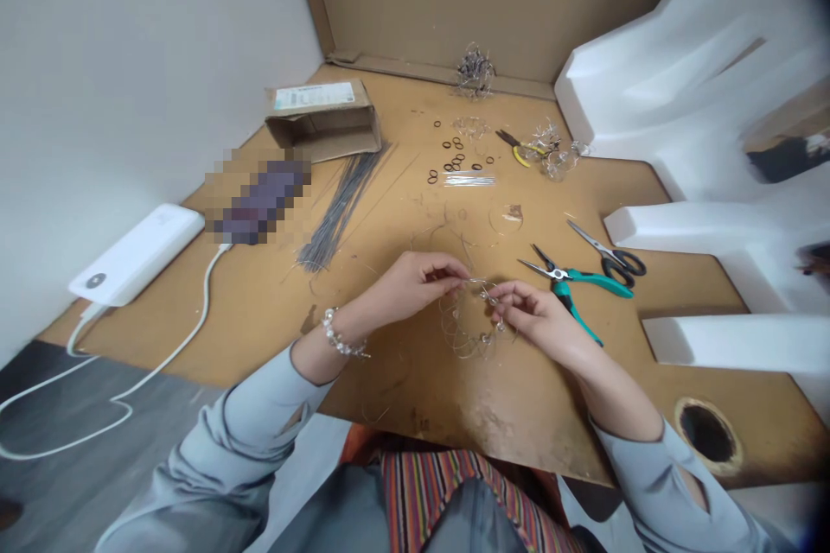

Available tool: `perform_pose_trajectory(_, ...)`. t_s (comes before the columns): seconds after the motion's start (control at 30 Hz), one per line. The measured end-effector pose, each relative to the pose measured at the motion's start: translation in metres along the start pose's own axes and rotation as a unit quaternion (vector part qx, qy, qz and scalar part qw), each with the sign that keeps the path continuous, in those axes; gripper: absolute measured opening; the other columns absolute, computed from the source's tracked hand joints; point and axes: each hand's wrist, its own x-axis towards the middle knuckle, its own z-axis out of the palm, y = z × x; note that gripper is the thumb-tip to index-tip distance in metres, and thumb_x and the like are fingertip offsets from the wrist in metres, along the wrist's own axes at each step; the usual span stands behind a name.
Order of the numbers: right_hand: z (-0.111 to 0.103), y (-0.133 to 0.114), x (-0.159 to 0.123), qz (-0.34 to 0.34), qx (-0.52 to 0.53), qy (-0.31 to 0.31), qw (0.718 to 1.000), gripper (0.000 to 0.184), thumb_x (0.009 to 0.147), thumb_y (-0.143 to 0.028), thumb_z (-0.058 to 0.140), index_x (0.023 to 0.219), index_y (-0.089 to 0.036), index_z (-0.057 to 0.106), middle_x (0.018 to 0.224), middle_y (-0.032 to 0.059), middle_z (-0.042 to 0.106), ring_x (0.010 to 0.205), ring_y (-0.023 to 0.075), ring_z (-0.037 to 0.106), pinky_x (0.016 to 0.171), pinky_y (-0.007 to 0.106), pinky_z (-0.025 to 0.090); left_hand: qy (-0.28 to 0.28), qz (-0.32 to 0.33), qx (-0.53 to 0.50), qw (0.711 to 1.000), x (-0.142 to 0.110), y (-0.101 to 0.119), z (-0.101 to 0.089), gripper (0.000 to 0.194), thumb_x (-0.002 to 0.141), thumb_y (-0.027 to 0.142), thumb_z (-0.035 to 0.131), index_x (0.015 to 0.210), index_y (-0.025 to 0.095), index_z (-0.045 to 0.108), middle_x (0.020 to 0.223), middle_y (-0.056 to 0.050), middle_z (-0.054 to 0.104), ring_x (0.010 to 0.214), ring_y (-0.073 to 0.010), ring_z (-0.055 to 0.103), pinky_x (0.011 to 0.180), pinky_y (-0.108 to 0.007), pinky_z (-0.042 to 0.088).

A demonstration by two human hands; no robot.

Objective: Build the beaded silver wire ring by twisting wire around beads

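Note:
My left hand (410, 287) and my right hand (526, 321) meet above the wooden board (415, 397), their fingertips pinching a thin silvery wire (473, 282). Below them hangs a loose wire ring (462, 330) threaded with small clear beads. Close to my right hand lie teal-handled pliers (574, 282) and black-handled scissors (616, 259). A beaded bracelet (341, 334) circles my left wrist. Part of the ring is hidden behind my right hand.
Farther up the board are a bundle of dark wires (341, 209), several small black rings (454, 160), yellow-handled pliers (515, 147) and a cardboard box (322, 119). A white power bank (136, 255) lies at left. White moulded furniture (713, 147) borders the right side.

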Motion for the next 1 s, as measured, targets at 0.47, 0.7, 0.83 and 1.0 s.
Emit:
perform_pose_trajectory(0.47,0.0002,-0.0010,0.0000,-0.010,0.011,0.006,1.000,0.027,0.077,-0.034,0.057,0.099,-0.017,0.056,0.077,0.0024,0.064,0.068,0.0134,0.059,0.059,0.026,0.043,-0.008,-0.015,-0.002,1.000,-0.0005,0.0036,-0.0003,0.014,0.082,0.023,0.057,0.089,0.015,0.067,0.072,-0.002,0.067,0.069,-0.0131,0.062,0.067,-0.026,0.049)
perform_pose_trajectory(0.7,0.0004,-0.0001,0.0003,-0.010,-0.004,0.006,1.000,0.028,0.080,-0.034,0.056,0.100,-0.016,0.057,0.077,0.0024,0.064,0.065,0.0128,0.057,0.055,0.025,0.040,-0.012,-0.015,0.000,1.000,-0.0014,0.0046,-0.0005,0.015,0.083,0.023,0.057,0.090,0.015,0.067,0.072,-0.002,0.067,0.068,-0.0132,0.062,0.066,-0.025,0.049)
perform_pose_trajectory(0.83,0.0003,0.0005,0.0006,-0.011,-0.004,0.004,1.000,0.027,0.079,-0.034,0.055,0.100,-0.016,0.056,0.077,0.0026,0.064,0.066,0.0130,0.057,0.055,0.025,0.039,-0.011,-0.013,0.007,1.000,-0.0011,0.0037,-0.0009,0.015,0.083,0.022,0.056,0.090,0.015,0.067,0.071,-0.001,0.067,0.068,-0.0126,0.062,0.066,-0.024,0.048)
perform_pose_trajectory(1.0,0.0010,-0.0002,0.0000,-0.005,0.003,0.009,1.000,0.028,0.078,-0.033,0.056,0.100,-0.017,0.056,0.076,0.0025,0.064,0.065,0.0130,0.056,0.054,0.024,0.039,-0.017,-0.003,0.021,1.000,-0.0009,0.0013,-0.0013,0.015,0.084,0.022,0.056,0.092,0.015,0.067,0.072,-0.001,0.066,0.068,-0.0118,0.061,0.066,-0.024,0.048)
